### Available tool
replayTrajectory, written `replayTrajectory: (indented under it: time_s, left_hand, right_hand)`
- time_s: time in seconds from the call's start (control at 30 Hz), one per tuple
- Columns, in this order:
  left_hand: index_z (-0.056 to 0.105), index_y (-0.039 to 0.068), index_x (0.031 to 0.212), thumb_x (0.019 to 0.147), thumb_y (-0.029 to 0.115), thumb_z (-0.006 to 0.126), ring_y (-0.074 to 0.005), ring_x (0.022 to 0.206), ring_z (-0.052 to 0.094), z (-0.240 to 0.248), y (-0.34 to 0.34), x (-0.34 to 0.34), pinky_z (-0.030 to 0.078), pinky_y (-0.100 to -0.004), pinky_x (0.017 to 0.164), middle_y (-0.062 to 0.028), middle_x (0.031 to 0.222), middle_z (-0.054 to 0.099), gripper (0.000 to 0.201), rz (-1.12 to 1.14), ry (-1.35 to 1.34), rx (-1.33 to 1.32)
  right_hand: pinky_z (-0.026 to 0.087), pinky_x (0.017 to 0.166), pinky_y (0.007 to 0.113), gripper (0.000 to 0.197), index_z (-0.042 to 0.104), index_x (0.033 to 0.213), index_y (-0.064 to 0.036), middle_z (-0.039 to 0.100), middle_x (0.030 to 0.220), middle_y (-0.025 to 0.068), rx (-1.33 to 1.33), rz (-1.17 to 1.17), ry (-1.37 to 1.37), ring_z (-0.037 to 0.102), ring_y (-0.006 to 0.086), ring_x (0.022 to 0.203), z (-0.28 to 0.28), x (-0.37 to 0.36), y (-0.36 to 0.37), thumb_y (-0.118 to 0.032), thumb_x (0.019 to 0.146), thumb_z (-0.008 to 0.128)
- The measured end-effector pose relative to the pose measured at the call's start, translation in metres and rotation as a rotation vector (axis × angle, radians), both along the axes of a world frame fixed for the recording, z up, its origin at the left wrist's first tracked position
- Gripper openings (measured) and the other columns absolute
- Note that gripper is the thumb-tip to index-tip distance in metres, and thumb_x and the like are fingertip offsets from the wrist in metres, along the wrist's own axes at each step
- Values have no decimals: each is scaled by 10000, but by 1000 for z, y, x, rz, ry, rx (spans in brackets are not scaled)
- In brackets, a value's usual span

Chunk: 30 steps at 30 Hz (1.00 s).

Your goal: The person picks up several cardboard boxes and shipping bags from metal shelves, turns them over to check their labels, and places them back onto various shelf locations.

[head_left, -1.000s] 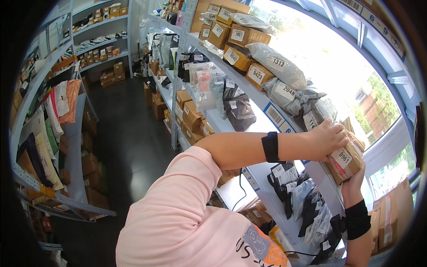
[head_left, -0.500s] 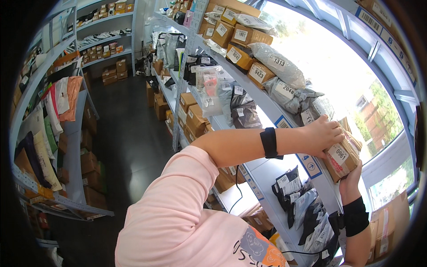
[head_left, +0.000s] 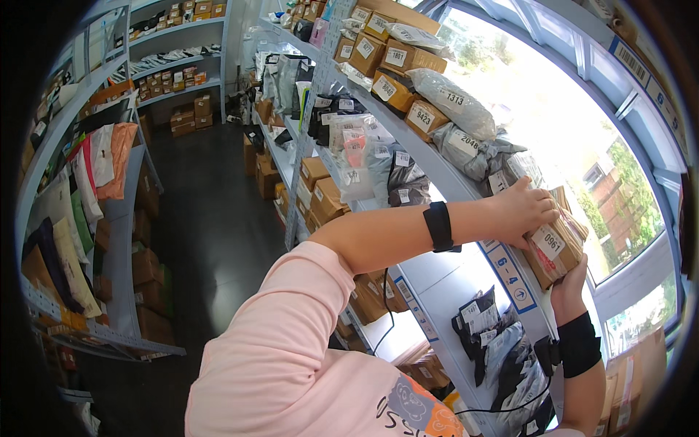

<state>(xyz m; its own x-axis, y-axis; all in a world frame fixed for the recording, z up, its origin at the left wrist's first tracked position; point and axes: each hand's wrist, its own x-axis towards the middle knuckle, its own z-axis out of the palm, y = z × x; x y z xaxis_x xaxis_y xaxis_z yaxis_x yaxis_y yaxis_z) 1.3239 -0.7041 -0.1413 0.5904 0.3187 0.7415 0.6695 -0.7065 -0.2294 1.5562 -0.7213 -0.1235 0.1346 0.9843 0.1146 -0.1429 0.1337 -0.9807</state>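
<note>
At metal shelf [head_left: 437,166] | hands [head_left: 520,209] [head_left: 570,291] clasping boxy cardboard parcel [head_left: 555,255] | crinkled plastic bag [head_left: 464,156] nearby

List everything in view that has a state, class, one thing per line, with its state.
Brown parcel: tilted, held in both hands
Left hand: curled over the parcel's upper edge
Right hand: against the parcel's lower end, partly hidden
Left black band: worn, wrapped around
Right black band: worn, wrapped around
Cable: slack, curved
Grey bag: crumpled, lying down
</note>
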Motion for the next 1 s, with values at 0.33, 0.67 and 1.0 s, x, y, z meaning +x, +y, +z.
replayTrajectory:
  time_s: [0.33,0.67,1.0]
  left_hand:
    - [421,111,1410,783,493,739,-235,1380,385,-7,10,-7,290,-517,1070,-92,1424,467,800,-45,-33,-35]
    - [374,103,1439,813,476,721,-304,1377,393,-6,15,-13,265,-530,1113,-148,1463,426,807,-63,-122,-36]
    - [357,-30,1443,942,368,597,-379,1177,579,22,-7,23,459,-430,1002,-314,1197,594,683,-155,-492,-499]
  right_hand:
    - [460,983,359,473,500,1327,-73,575,1276,91,-2,-51,18,559,214,1173,-6,-8,4,-386,1018,325]
    - [410,947,358,568,424,1406,-80,503,1230,126,-57,-82,-211,502,231,1073,3,21,14,-448,974,405]
    - [396,980,401,651,386,1431,-67,477,1236,179,-51,-7,-152,473,271,1094,11,39,-3,-525,968,392]
